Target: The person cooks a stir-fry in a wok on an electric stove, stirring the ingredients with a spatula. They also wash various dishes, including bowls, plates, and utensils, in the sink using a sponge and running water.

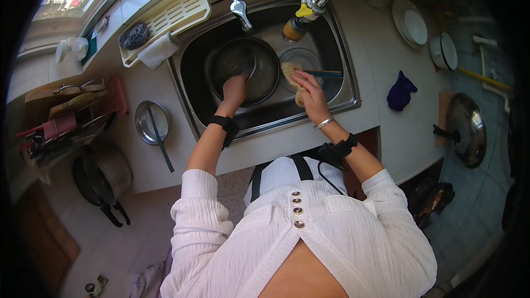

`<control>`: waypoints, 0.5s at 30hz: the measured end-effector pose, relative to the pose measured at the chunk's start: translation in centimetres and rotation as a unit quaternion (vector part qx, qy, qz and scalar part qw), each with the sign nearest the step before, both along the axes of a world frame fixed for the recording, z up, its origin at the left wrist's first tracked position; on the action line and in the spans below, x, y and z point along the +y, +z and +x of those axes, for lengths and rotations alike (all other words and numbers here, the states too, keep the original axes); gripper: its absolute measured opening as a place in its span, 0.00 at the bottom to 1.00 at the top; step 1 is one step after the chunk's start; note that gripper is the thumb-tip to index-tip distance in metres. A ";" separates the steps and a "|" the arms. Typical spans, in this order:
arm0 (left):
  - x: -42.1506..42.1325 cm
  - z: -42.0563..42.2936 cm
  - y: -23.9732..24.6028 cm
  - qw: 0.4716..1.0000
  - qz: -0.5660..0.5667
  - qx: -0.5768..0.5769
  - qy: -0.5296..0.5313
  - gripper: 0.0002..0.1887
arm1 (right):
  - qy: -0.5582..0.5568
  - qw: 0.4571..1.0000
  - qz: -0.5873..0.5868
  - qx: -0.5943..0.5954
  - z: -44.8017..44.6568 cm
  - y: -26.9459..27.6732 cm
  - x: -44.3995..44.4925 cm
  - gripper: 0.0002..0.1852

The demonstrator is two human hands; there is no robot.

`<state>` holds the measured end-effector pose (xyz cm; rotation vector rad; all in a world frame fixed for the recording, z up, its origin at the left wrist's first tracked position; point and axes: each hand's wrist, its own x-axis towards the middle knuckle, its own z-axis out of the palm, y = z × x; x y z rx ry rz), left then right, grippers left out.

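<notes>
A dark round pan lies in the left part of the stainless steel sink. My left hand reaches into it, fingers bent at the rim of a round metal dish or lid inside; the fingertips are hidden. In my right hand is a tan scrubbing cloth, pressed under the fingers just right of the pan. Behind that hand, chopsticks and a clear round lid or plate lie in the sink. The metal faucet and a second spout with a yellow lever overhang the sink.
Left of the sink stand a metal bowl with a chopstick across it and a knife rack. A cream drain tray borders the back edge. On the right counter are white bowls, a purple cloth and a pan lid.
</notes>
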<state>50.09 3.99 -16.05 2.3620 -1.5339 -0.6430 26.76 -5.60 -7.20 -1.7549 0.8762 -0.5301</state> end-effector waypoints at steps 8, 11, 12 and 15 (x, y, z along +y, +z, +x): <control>2.0 1.6 1.8 0.999 -0.038 0.019 -0.007 0.07 | -0.090 0.995 -0.003 -0.052 -3.5 -0.3 -3.5 0.22; 1.4 2.9 2.4 0.910 -0.128 0.343 0.196 0.12 | -0.111 0.992 0.016 -0.064 -5.1 -0.1 -5.7 0.23; 1.5 3.1 2.4 0.848 -0.195 0.432 0.237 0.13 | -0.113 0.991 0.022 -0.066 -5.7 0.0 -6.2 0.23; 1.5 4.3 2.5 0.686 -0.236 0.543 0.423 0.11 | -0.127 0.988 0.052 -0.072 -7.2 -0.2 -7.0 0.23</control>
